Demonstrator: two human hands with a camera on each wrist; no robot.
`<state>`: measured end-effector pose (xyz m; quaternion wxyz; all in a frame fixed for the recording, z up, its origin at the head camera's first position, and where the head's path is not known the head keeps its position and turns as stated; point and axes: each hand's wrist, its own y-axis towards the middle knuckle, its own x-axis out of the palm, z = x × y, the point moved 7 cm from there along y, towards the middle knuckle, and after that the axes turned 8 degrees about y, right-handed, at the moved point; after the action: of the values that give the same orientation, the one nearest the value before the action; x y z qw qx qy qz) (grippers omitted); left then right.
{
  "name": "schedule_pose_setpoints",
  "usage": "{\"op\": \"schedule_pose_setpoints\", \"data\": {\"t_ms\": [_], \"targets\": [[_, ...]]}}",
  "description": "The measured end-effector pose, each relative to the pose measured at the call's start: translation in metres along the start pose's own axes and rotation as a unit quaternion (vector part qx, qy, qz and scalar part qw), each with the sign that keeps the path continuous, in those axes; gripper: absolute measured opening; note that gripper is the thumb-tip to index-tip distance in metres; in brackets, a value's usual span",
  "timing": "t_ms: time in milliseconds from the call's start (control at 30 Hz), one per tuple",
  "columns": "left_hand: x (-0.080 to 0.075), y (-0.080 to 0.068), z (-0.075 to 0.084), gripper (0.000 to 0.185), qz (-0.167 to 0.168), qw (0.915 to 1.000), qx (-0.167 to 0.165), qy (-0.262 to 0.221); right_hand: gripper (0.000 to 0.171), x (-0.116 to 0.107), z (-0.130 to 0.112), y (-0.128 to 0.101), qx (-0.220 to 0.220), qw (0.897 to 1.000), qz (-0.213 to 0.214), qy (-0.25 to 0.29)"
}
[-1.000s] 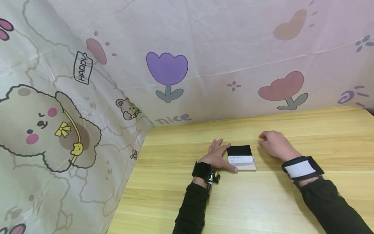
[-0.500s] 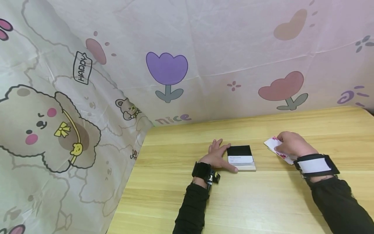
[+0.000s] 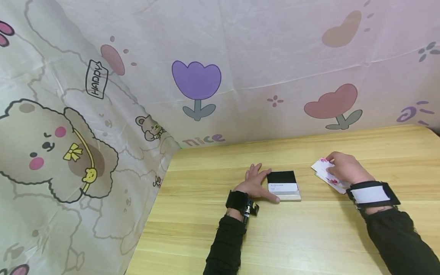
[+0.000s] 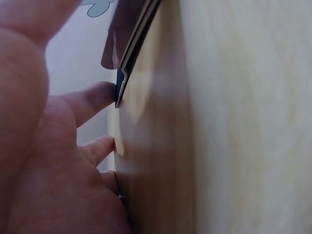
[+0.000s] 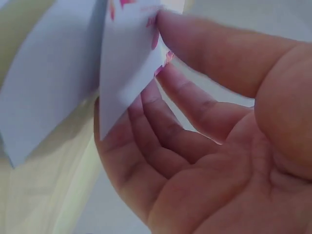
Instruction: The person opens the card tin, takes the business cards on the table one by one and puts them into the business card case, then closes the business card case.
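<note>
On the wooden table in the head view lies a small flat card case [image 3: 282, 177] with a black back part, a white printed card [image 3: 282, 187] and a silvery front edge. My left hand [image 3: 253, 186] rests at its left side, fingers spread, index fingertip at the back corner and thumb along the front edge. The left wrist view shows the index finger [image 4: 97, 100] straight against the case's dark corner. Right of the case, my right hand [image 3: 348, 169] pinches several white cards [image 3: 323, 167] with pink floral print. Two cards [image 5: 127, 63] stand apart in the right wrist view.
The light wooden table [image 3: 192, 198] reaches back to a printed cloth [image 3: 247, 57] hanging behind it. Another cloth with a bear print [image 3: 51, 152] hangs along the left side.
My right hand has moved right, away from the case, and the floral faces of its cards now show, slightly more fanned than half a second ago. The left hand and case have stayed put.
</note>
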<state>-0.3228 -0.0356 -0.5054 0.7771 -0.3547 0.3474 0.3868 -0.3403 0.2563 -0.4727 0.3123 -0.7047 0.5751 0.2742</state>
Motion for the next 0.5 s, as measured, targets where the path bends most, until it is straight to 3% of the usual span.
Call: {"op": "schedule_pose_setpoints", "data": {"t_ms": [167,500], "targets": [[0.000,0.000,0.000,0.112,0.001,1.0000,-0.001,0.000,0.039,-0.003,-0.001,0.000,-0.008,1.000,0.004,0.010],[0.000,0.000,-0.001,0.113,-0.002,1.0000,-0.004,-0.003,0.033,-0.003,-0.015,0.006,-0.065,0.996,0.014,0.060]]}}
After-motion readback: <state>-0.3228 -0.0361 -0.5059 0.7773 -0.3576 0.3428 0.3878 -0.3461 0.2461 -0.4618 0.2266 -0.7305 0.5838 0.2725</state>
